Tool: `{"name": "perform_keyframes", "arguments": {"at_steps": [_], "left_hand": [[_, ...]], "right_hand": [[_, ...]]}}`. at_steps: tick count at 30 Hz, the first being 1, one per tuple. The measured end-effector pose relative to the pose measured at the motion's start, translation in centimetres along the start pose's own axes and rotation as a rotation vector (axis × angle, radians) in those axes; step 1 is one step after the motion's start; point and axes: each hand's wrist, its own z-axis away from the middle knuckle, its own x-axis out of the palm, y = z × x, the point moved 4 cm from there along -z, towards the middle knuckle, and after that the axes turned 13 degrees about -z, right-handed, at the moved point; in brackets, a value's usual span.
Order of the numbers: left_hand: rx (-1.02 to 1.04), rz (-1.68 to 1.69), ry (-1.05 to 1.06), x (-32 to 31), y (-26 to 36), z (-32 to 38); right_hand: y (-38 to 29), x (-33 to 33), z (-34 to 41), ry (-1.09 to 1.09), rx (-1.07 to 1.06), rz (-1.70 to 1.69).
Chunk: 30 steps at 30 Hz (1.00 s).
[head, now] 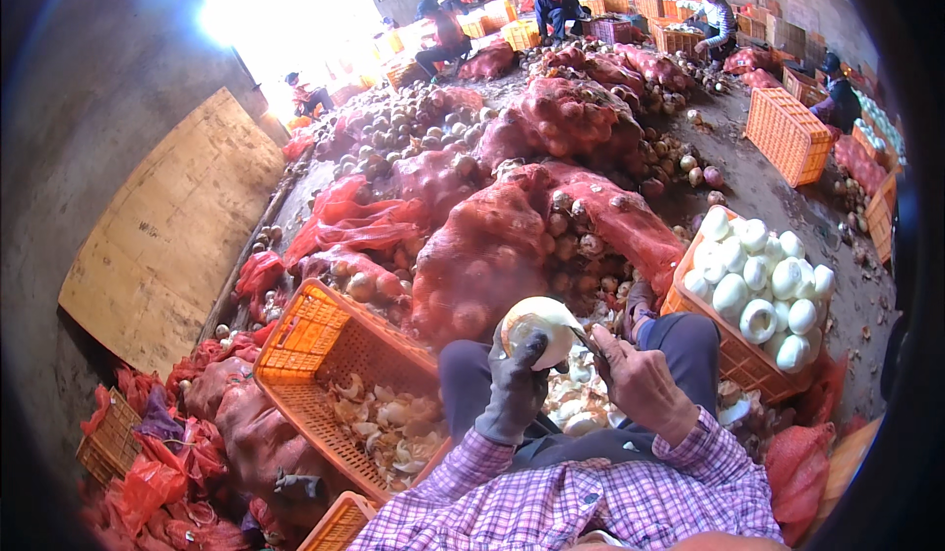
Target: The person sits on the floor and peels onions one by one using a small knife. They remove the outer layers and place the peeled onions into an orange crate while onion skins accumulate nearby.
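My left hand (517,381), in a grey work glove, holds a large onion (550,322) above my lap. Most of the onion is bare and white, with some brown dry skin on its left side. In my bare right hand (644,381) is a knife (587,338); its blade meets the onion's right side, and the fingers hide the handle. Below the hands, onion peelings (579,396) lie between my knees. Left of my knees an orange plastic crate (325,329) is tilted and holds more peelings (391,425).
On my right an orange crate (686,300) is heaped with peeled onions (753,270). Red mesh sacks (480,256) of unpeeled onions lie ahead. A plywood board (177,226) leans at the left wall. Several people (559,12) work further off among crates. A loose glove (299,484) lies at lower left.
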Motion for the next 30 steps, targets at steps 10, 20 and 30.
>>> {"name": "perform_keyframes", "arguments": {"at_steps": [10, 20, 30], "left_hand": [[-0.127, -0.19, -0.22, -1.3, 2.3, -0.5], [-0.078, -0.442, -0.449, -1.2, 2.4, 0.1], [-0.297, -0.183, -0.462, -0.3, 0.5, 0.6]], "right_hand": [[0.8, -2.5, -0.6, -0.16, 0.045, -0.368], [0.8, -2.0, -0.6, -0.201, 0.06, -0.359], [1.2, -2.8, -1.5, -0.105, 0.162, -0.74]]}}
